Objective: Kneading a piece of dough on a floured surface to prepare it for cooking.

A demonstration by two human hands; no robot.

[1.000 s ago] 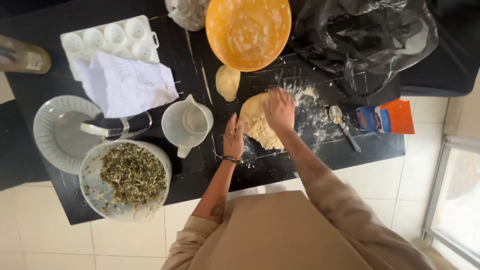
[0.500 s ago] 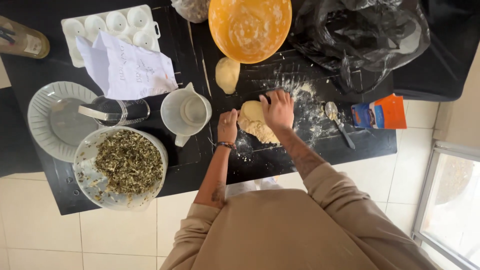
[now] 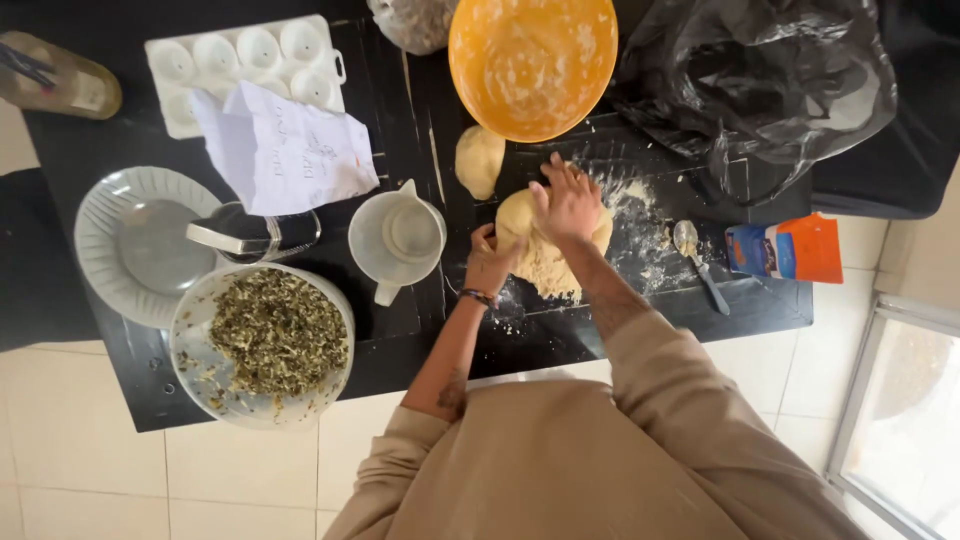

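A pale yellow lump of dough (image 3: 545,262) lies on the floured black table (image 3: 640,250). My right hand (image 3: 566,200) presses flat on the dough's top, fingers spread. At the dough's left edge my left hand (image 3: 490,262) curls against it, a dark band on the wrist. A smaller ball of dough (image 3: 479,160) rests just beyond, below the orange bowl (image 3: 532,62).
A white jug (image 3: 397,238) stands left of the dough. A glass bowl of chopped greens (image 3: 265,340), a clear plate (image 3: 135,245), a white egg tray (image 3: 240,60) with paper on it, a spoon (image 3: 697,262), an orange-blue packet (image 3: 785,250) and a black plastic bag (image 3: 760,80) surround the work area.
Both hands have shifted on the dough, the right hand sliding to its far top and the left closing in at its left edge. The dough looks more gathered into a mound.
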